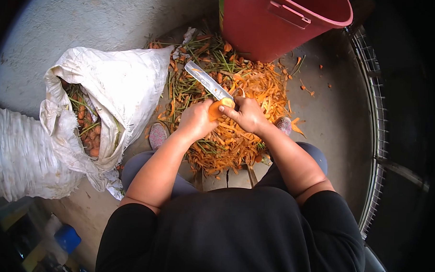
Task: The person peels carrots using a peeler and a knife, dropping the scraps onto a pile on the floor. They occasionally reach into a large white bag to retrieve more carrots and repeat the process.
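Between my knees, my left hand [197, 120] is wrapped round a thick orange carrot [217, 110], its pale cut end facing my right hand. My right hand [249, 114] grips a knife [209, 81], whose wide blade points up and to the left. The knife's handle is hidden in my fingers. My right thumb rests against the carrot's end, close to the base of the blade. Below both hands lies a heap of orange peelings [226, 153] mixed with green stems.
A large red bin [264, 29] stands beyond the heap. To the left, an open white sack [128, 80] holds carrots [94, 136] with stems, and another white sack [25, 153] lies beside it. A wire mesh rack [378, 117] runs along the right. My shoes flank the peelings.
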`<state>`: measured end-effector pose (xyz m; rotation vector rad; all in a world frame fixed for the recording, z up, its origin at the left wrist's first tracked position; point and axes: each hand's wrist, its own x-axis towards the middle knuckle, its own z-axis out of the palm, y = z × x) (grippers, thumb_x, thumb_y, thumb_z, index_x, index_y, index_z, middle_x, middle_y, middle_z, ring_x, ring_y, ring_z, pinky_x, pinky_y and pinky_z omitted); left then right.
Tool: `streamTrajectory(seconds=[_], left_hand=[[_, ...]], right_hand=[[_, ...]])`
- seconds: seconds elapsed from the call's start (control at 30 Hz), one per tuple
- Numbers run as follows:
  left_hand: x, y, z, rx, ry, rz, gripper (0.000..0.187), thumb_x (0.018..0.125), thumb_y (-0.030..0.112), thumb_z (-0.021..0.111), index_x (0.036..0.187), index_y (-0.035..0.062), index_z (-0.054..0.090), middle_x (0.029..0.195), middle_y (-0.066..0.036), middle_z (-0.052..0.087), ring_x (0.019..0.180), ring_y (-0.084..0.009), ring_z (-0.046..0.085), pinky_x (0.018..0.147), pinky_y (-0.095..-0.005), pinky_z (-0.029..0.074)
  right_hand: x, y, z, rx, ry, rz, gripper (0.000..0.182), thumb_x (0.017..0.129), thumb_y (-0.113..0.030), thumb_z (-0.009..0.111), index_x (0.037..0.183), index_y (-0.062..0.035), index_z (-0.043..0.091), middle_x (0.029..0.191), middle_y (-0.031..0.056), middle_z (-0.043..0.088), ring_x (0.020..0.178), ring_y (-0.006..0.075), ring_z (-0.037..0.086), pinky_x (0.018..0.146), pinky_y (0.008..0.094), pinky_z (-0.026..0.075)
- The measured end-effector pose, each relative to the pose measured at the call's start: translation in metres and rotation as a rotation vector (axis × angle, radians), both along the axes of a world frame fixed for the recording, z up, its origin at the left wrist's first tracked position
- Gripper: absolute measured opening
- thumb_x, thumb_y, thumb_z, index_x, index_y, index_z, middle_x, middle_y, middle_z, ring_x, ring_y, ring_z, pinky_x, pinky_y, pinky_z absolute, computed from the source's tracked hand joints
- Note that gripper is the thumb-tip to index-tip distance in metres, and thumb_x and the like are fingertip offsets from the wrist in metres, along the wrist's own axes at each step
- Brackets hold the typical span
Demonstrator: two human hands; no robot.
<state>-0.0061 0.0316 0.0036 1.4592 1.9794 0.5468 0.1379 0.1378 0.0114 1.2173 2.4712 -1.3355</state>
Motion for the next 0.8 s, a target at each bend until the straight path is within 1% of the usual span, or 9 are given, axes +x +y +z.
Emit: streamTrajectory(seconds=[0.23, 0.33, 0.37, 0.43, 0.47, 0.53, 0.57, 0.67, 0.8], left_hand=[[0.002, 0.002, -0.010, -0.004, 0.211, 0.071, 0.038, 0.063, 0.012, 0.068, 0.095, 0.0024, 0.048, 0.081, -0.016, 0.059, 0.079, -0.0344, 0.058, 0.066, -0.0420, 0.045], [-0.003, 0.001, -0.017, -0.081, 0.251, 0.039, 0.034, 0.069, 0.013, 0.066, 0.095, 0.0009, 0.047, 0.086, -0.018, 0.059, 0.083, -0.0342, 0.057, 0.069, -0.0402, 0.046], [-0.005, 0.003, -0.019, -0.154, 0.144, 0.109, 0.034, 0.071, 0.016, 0.065, 0.096, 0.0002, 0.048, 0.085, -0.018, 0.058, 0.081, -0.0334, 0.058, 0.070, -0.0392, 0.046], [-0.010, 0.009, -0.022, -0.299, -0.072, 0.250, 0.035, 0.074, 0.021, 0.065, 0.096, -0.0010, 0.049, 0.083, -0.018, 0.058, 0.077, -0.0317, 0.059, 0.070, -0.0372, 0.048], [-0.013, 0.010, -0.022, -0.319, -0.418, 0.374, 0.036, 0.076, 0.022, 0.062, 0.099, -0.0013, 0.048, 0.085, -0.016, 0.058, 0.077, -0.0286, 0.059, 0.070, -0.0354, 0.048], [-0.020, 0.010, -0.019, -0.332, -1.114, 0.611, 0.037, 0.080, 0.026, 0.058, 0.103, -0.0019, 0.047, 0.089, -0.012, 0.059, 0.078, -0.0224, 0.060, 0.069, -0.0319, 0.049], [-0.025, 0.010, -0.030, -0.347, -1.278, 0.677, 0.038, 0.082, 0.025, 0.053, 0.109, -0.0010, 0.045, 0.092, -0.010, 0.058, 0.080, -0.0198, 0.060, 0.069, -0.0320, 0.050], [-0.023, 0.014, -0.023, -0.201, -1.611, 0.822, 0.034, 0.085, 0.025, 0.047, 0.109, -0.0004, 0.045, 0.095, -0.012, 0.057, 0.083, -0.0218, 0.059, 0.073, -0.0351, 0.051], [-0.018, 0.018, -0.001, -0.187, -1.580, 0.980, 0.030, 0.088, 0.021, 0.040, 0.108, -0.0010, 0.045, 0.100, -0.015, 0.056, 0.089, -0.0238, 0.058, 0.078, -0.0387, 0.050]], right_hand=[[-0.009, -0.004, -0.033, -0.283, -0.007, -0.144, 0.074, 0.071, -0.067, 0.048, 0.079, 0.0050, 0.061, 0.067, 0.0230, 0.059, 0.069, 0.0333, 0.059, 0.066, 0.0398, 0.045], [-0.010, -0.005, -0.042, -0.411, -0.046, -0.140, 0.076, 0.072, -0.068, 0.047, 0.084, 0.0051, 0.062, 0.071, 0.0234, 0.060, 0.071, 0.0331, 0.060, 0.068, 0.0396, 0.045], [-0.010, -0.005, -0.043, -0.446, -0.068, -0.125, 0.076, 0.072, -0.068, 0.047, 0.086, 0.0051, 0.062, 0.073, 0.0235, 0.060, 0.073, 0.0332, 0.060, 0.069, 0.0396, 0.045], [-0.011, -0.002, -0.022, -0.291, -0.053, -0.076, 0.079, 0.070, -0.070, 0.048, 0.090, 0.0052, 0.061, 0.078, 0.0237, 0.061, 0.075, 0.0330, 0.061, 0.070, 0.0392, 0.046], [-0.011, -0.001, -0.015, -0.215, -0.045, -0.052, 0.080, 0.068, -0.071, 0.049, 0.092, 0.0052, 0.061, 0.080, 0.0238, 0.061, 0.077, 0.0329, 0.061, 0.071, 0.0390, 0.046], [-0.008, -0.001, -0.015, -0.107, 0.011, 0.005, 0.086, 0.053, -0.070, 0.065, 0.095, 0.0047, 0.057, 0.080, 0.0211, 0.062, 0.078, 0.0319, 0.062, 0.071, 0.0371, 0.048], [-0.007, -0.003, -0.012, -0.053, 0.078, 0.031, 0.085, 0.049, -0.067, 0.069, 0.094, 0.0047, 0.056, 0.079, 0.0208, 0.061, 0.077, 0.0326, 0.061, 0.071, 0.0378, 0.048], [-0.010, -0.010, 0.015, 0.060, 0.160, 0.100, 0.084, 0.042, -0.060, 0.076, 0.090, 0.0039, 0.051, 0.077, 0.0203, 0.060, 0.075, 0.0347, 0.061, 0.069, 0.0395, 0.048], [-0.015, -0.025, 0.029, 0.264, 0.076, 0.109, 0.082, 0.040, -0.059, 0.077, 0.085, 0.0012, 0.046, 0.076, 0.0194, 0.059, 0.074, 0.0362, 0.060, 0.067, 0.0414, 0.048]])
